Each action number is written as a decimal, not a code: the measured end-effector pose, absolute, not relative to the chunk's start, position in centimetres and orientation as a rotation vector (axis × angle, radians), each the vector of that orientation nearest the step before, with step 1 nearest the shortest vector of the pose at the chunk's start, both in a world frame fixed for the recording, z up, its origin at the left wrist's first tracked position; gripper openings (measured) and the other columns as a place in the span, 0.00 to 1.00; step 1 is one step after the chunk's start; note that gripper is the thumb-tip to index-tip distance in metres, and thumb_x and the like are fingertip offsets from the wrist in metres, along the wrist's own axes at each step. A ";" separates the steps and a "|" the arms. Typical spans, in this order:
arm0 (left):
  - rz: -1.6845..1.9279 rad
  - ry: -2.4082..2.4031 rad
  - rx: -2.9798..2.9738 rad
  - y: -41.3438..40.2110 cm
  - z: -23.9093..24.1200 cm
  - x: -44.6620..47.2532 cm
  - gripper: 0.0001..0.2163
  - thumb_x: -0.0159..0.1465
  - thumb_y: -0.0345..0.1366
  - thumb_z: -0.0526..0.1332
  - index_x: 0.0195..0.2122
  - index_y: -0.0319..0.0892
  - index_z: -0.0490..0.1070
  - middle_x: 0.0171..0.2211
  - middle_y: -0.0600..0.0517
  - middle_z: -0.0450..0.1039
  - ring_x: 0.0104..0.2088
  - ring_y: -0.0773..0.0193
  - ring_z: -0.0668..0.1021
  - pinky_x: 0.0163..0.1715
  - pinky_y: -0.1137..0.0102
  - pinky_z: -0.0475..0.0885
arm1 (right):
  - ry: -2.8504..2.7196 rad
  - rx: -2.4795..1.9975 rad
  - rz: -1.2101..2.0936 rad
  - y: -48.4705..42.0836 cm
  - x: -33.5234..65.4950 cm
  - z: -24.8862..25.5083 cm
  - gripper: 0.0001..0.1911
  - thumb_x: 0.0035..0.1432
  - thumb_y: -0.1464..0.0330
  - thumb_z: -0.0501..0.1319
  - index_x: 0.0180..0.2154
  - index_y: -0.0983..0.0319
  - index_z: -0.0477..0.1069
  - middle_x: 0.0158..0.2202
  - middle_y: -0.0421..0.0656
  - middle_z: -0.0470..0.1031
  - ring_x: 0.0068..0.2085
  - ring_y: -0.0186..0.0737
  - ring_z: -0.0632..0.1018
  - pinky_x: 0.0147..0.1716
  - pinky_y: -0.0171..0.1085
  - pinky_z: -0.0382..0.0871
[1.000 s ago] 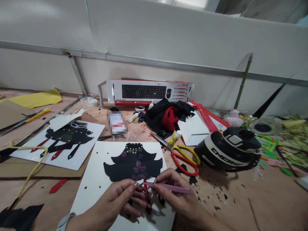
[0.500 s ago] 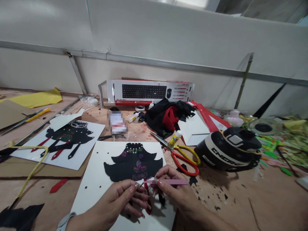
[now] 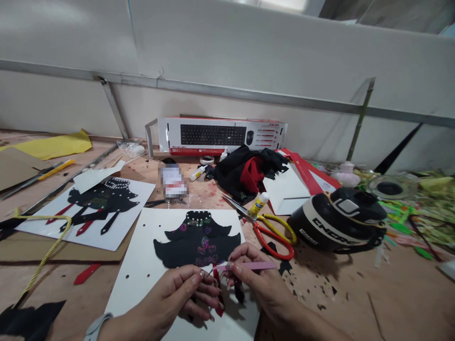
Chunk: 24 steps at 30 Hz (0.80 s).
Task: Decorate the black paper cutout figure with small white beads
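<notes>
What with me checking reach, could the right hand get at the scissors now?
Probably yes: the scissors lie just beyond the right hand with nothing standing in between, though that hand holds a pink tool.

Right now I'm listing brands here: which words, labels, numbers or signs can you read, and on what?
"EN...", large, on the black bottle; its later letters are unclear.
"ENERGY", probably, small, lower on the same bottle.
"KM-", seemingly, on the keyboard box; the digits after it are blurred.
Too small or blurred: the box's other print, the glue stick label, the red paper print.
Unreadable: the pixelated item.
</notes>
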<state>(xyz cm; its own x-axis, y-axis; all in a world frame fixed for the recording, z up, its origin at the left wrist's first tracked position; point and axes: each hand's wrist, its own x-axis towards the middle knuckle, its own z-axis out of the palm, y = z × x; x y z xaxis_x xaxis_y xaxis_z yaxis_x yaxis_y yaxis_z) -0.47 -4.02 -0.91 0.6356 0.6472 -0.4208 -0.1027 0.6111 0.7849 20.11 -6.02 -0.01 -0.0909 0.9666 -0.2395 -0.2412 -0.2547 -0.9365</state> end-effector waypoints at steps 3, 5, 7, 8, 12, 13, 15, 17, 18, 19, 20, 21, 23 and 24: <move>0.492 0.764 0.796 -4.0 -0.8 -0.4 0.20 0.60 0.52 0.64 0.37 0.37 0.75 0.32 0.44 0.81 0.28 0.63 0.82 0.28 0.72 0.75 | -0.915 -1.169 1.547 -6.1 20.0 0.1 0.18 0.50 0.58 0.72 0.33 0.62 0.70 0.23 0.37 0.75 0.25 0.33 0.76 0.24 0.31 0.64; 0.493 0.767 0.795 -3.9 -0.8 -0.5 0.20 0.60 0.52 0.64 0.38 0.37 0.75 0.33 0.43 0.81 0.28 0.63 0.82 0.28 0.73 0.75 | -0.926 -1.184 1.537 -6.1 20.1 0.1 0.18 0.50 0.58 0.72 0.34 0.62 0.70 0.23 0.37 0.76 0.25 0.34 0.76 0.25 0.31 0.64; 0.495 0.771 0.803 -3.9 -0.9 -0.5 0.20 0.60 0.52 0.64 0.38 0.37 0.76 0.34 0.43 0.81 0.28 0.63 0.82 0.28 0.72 0.75 | -0.953 -1.184 1.512 -6.1 20.2 0.0 0.17 0.51 0.57 0.71 0.34 0.62 0.70 0.23 0.37 0.75 0.25 0.34 0.76 0.25 0.31 0.64; 0.496 0.773 0.808 -4.0 -1.0 -0.5 0.20 0.60 0.52 0.64 0.38 0.37 0.76 0.34 0.43 0.81 0.29 0.62 0.82 0.28 0.72 0.75 | -0.973 -1.185 1.494 -6.1 20.3 0.0 0.17 0.51 0.57 0.71 0.34 0.62 0.71 0.23 0.37 0.75 0.26 0.34 0.76 0.26 0.31 0.65; 0.498 0.778 0.786 -4.0 -1.0 -0.4 0.20 0.59 0.52 0.64 0.38 0.37 0.76 0.33 0.43 0.81 0.29 0.61 0.82 0.29 0.71 0.76 | -1.084 -1.207 1.423 -6.0 20.7 -0.2 0.17 0.51 0.56 0.70 0.34 0.61 0.71 0.24 0.38 0.75 0.27 0.36 0.77 0.26 0.32 0.67; 0.498 0.773 0.781 -4.0 -1.0 -0.4 0.20 0.60 0.52 0.64 0.38 0.37 0.76 0.33 0.43 0.81 0.29 0.62 0.82 0.29 0.71 0.76 | -1.103 -1.213 1.417 -6.0 20.7 -0.3 0.17 0.51 0.55 0.70 0.34 0.61 0.71 0.24 0.38 0.75 0.27 0.36 0.77 0.26 0.33 0.67; 0.509 0.755 0.782 -4.0 -0.9 -0.4 0.19 0.60 0.51 0.64 0.38 0.37 0.76 0.33 0.44 0.81 0.29 0.62 0.82 0.30 0.70 0.76 | -1.112 -1.212 1.423 -6.0 20.7 -0.3 0.17 0.51 0.55 0.70 0.34 0.61 0.71 0.25 0.39 0.76 0.28 0.37 0.78 0.27 0.33 0.68; 0.521 0.741 0.793 -4.0 -0.9 -0.4 0.19 0.61 0.51 0.64 0.37 0.37 0.77 0.34 0.44 0.81 0.31 0.62 0.82 0.31 0.70 0.76 | -1.093 -1.205 1.441 -5.9 20.6 -0.2 0.18 0.51 0.55 0.70 0.33 0.61 0.71 0.25 0.39 0.76 0.27 0.36 0.78 0.27 0.33 0.68; 0.523 0.734 0.799 -4.1 -0.9 -0.4 0.19 0.61 0.51 0.64 0.38 0.37 0.77 0.34 0.43 0.81 0.31 0.62 0.82 0.32 0.70 0.76 | -1.078 -1.205 1.450 -5.9 20.5 -0.1 0.18 0.50 0.56 0.70 0.33 0.62 0.71 0.24 0.39 0.76 0.27 0.36 0.77 0.27 0.33 0.68; 0.524 0.730 0.803 -4.1 -0.9 -0.5 0.19 0.61 0.50 0.63 0.38 0.36 0.77 0.34 0.43 0.81 0.31 0.62 0.82 0.32 0.71 0.76 | -1.063 -1.205 1.463 -5.9 20.5 0.0 0.18 0.50 0.56 0.71 0.33 0.62 0.71 0.24 0.39 0.76 0.27 0.35 0.77 0.27 0.32 0.67; 0.524 0.727 0.804 -4.1 -1.0 -0.5 0.18 0.62 0.50 0.63 0.38 0.36 0.77 0.34 0.43 0.81 0.31 0.62 0.82 0.31 0.71 0.76 | -1.049 -1.204 1.475 -5.8 20.4 0.0 0.18 0.51 0.56 0.71 0.33 0.62 0.71 0.24 0.38 0.76 0.26 0.34 0.77 0.27 0.32 0.67; 0.522 0.724 0.805 -4.1 -1.0 -0.5 0.18 0.63 0.49 0.63 0.38 0.36 0.77 0.34 0.43 0.81 0.30 0.62 0.82 0.31 0.71 0.75 | -1.036 -1.206 1.482 -5.8 20.4 0.1 0.17 0.51 0.57 0.71 0.33 0.62 0.71 0.24 0.38 0.76 0.26 0.33 0.77 0.27 0.31 0.66; 0.523 0.720 0.806 -4.2 -1.2 -0.6 0.17 0.64 0.48 0.62 0.38 0.36 0.77 0.34 0.44 0.81 0.30 0.63 0.82 0.31 0.71 0.75 | -1.022 -1.209 1.485 -5.8 20.3 0.0 0.18 0.51 0.56 0.71 0.33 0.62 0.71 0.24 0.37 0.75 0.26 0.33 0.76 0.27 0.31 0.66; 0.524 0.718 0.807 -4.2 -1.2 -0.6 0.16 0.65 0.47 0.61 0.38 0.36 0.77 0.34 0.44 0.81 0.30 0.63 0.82 0.31 0.71 0.75 | -1.022 -1.208 1.485 -5.9 20.3 0.0 0.18 0.50 0.56 0.71 0.33 0.62 0.71 0.23 0.37 0.75 0.26 0.33 0.76 0.26 0.31 0.65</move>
<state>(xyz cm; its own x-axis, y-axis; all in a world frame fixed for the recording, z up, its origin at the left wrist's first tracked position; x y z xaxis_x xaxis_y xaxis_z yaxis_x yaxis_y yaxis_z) -0.56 -4.16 -1.23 0.6505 0.6632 -0.3702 -0.1503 0.5902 0.7932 20.34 -5.85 -0.02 -0.0789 0.9752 -0.2067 -0.1555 -0.2169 -0.9637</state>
